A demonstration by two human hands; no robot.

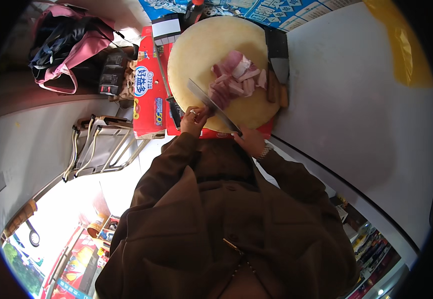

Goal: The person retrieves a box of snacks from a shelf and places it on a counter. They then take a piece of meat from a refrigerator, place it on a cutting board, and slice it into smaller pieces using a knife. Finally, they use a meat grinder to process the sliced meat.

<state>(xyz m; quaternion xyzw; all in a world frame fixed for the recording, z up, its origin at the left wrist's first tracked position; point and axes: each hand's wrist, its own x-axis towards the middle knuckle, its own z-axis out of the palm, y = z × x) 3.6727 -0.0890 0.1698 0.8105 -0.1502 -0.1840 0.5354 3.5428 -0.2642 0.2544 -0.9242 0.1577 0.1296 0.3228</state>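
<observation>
My right hand point(251, 141) grips the handle of a long kitchen knife point(212, 105), whose blade slants up and left across a round chopping block point(194, 56). On the near side of the blade, the fingers of my left hand point(193, 120) close on the end of a piece of raw meat point(211, 111), partly covered by the fingers. Beyond the blade lies a pile of sliced and chunked raw meat point(236, 88). A larger pink chunk with a pale fatty side point(239, 62) rests at the pile's far edge.
A dark cleaver-like blade point(278, 65) and wooden handles point(271, 88) lie at the block's right edge. Left of it, a long thin tool with a black handle point(174, 113) lies on red cartons point(149, 123). Behind stands a red-capped bottle point(194, 11). Folding chairs point(102, 145) lean at left.
</observation>
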